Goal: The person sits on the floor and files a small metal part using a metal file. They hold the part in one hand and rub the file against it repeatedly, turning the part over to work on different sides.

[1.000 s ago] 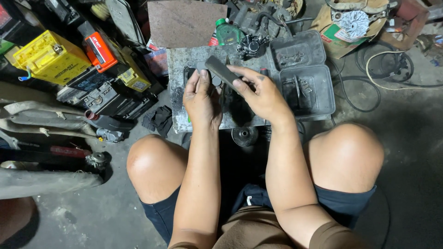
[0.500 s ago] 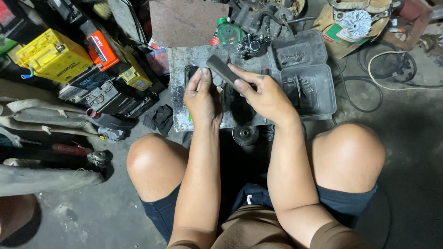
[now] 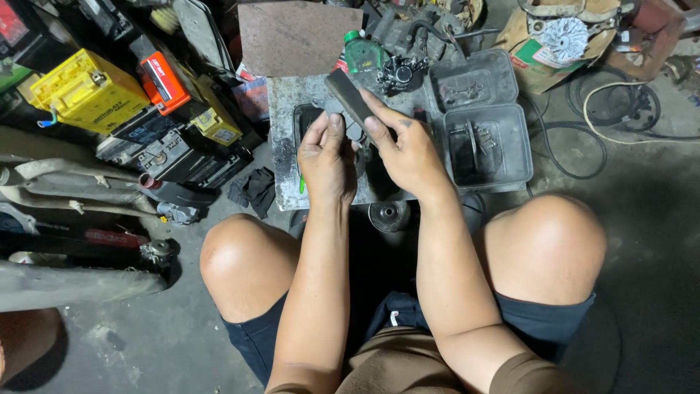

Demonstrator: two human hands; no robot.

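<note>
Far left on the floor, a yellow battery point(image 3: 87, 91) among other boxes. Centre, left hand point(image 3: 326, 157) curled around a small dark part, right hand point(image 3: 408, 149) clamped on a flat dark bar point(image 3: 350, 98) angled over the grey slab point(image 3: 284, 138). Right, two grey trays point(image 3: 485, 120) beside the slab.

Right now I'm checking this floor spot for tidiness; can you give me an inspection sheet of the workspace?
Surface: worn grey metal plate on a concrete floor, scuffed.
Job's things: flat dark grey rectangular bar slanted over a dark part on the plate.
Clutter: two grey plastic trays with small metal parts; green plastic bottle; round metal pulley; black rag.
Grip: right hand holds the bar; left hand presses on the dark part.
Cables: black and white cords coiled on the floor.
Surroundings: yellow battery box, orange and black batteries, engine parts, cardboard.
</note>
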